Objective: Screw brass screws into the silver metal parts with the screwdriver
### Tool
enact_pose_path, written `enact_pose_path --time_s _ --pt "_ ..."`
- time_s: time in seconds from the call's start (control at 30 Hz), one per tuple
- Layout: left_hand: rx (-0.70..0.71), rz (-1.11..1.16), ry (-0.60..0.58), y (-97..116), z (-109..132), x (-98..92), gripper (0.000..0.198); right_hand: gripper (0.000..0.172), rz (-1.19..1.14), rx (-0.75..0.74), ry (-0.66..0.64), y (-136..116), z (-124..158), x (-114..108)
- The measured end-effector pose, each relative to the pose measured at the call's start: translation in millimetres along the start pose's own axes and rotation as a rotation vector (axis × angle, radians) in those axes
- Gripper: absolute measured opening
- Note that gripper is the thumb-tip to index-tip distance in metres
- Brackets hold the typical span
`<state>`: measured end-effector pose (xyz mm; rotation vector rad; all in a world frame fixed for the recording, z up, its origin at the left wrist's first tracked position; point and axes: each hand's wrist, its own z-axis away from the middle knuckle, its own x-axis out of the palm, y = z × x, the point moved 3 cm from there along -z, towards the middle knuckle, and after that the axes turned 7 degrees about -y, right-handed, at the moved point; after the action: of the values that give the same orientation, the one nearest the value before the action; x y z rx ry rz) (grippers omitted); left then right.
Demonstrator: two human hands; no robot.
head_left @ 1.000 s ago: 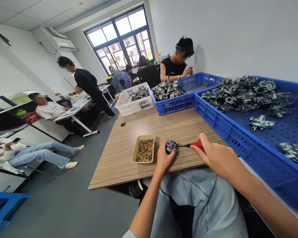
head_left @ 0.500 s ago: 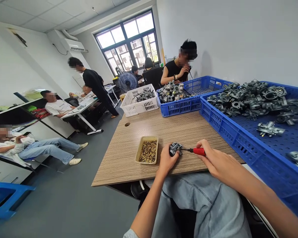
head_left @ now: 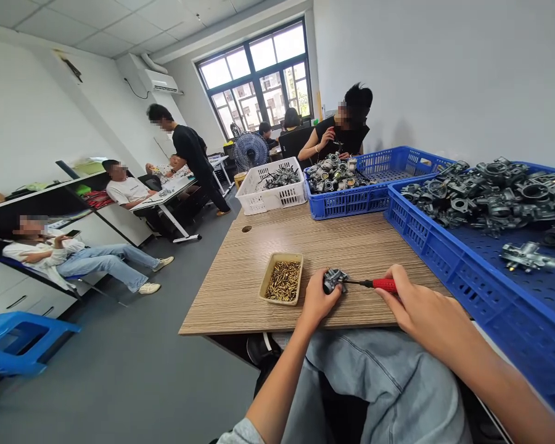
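My left hand (head_left: 318, 300) is closed round a small grey metal carburettor part (head_left: 333, 280), held on the near edge of the wooden table (head_left: 305, 243). My right hand (head_left: 414, 305) grips a red-handled screwdriver (head_left: 383, 284), and its thin shaft points left into the part. A small beige tray of brass screws (head_left: 282, 280) lies just left of my left hand. Both forearms reach in over my lap in blue jeans.
A large blue crate (head_left: 481, 271) of grey carburettor bodies stands to my right. Behind it sit a second blue crate (head_left: 365, 185) and a white basket (head_left: 271, 188) of parts. A person works at the table's far end; other people sit and stand at left. A blue stool (head_left: 23, 339) stands bottom left.
The camera has swung left and slightly up, so everything has shifted right in the picture. My hands stay on the part and the screwdriver. The person at the far end has raised a hand.
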<state>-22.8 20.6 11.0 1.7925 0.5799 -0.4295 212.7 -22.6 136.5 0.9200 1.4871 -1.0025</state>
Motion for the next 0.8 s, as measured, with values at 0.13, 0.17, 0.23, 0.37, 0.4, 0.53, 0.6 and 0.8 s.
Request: enact_pose_path --time_s 0.13,0.17,0.23,0.37,0.4,0.53,0.6,0.8 --pt "0.000 0.003 0.000 0.2 0.7 -0.4 0.046 0.025 0.062 0.046 0.015 4.4 -1.2 2.9" --pt "0.003 0.003 0.000 0.0 0.7 -0.3 0.046 0.027 0.068 0.053 0.018 5.3 -1.5 3.4" --pt "0.009 0.003 0.001 -0.8 0.6 0.1 0.046 0.029 0.066 0.065 0.023 6.5 -1.8 4.2" --pt "0.006 0.001 0.003 -3.6 -0.3 1.3 0.046 0.029 -0.005 0.049 0.032 6.7 -2.0 4.6" --pt "0.004 -0.001 0.002 -4.2 -0.6 1.6 0.046 0.028 -0.048 0.031 0.028 6.5 -2.0 4.6" --pt "0.009 0.000 -0.007 -5.4 -1.4 1.8 0.045 0.025 -0.224 -0.051 -0.013 6.2 -1.4 4.2" --pt "0.016 0.006 -0.012 -5.4 -1.5 1.8 0.045 0.023 -0.251 -0.074 -0.017 6.3 0.0 3.1" --pt "0.016 0.001 0.000 -6.6 -1.8 2.4 0.047 0.017 -0.249 -0.104 -0.027 4.3 4.4 -3.5"
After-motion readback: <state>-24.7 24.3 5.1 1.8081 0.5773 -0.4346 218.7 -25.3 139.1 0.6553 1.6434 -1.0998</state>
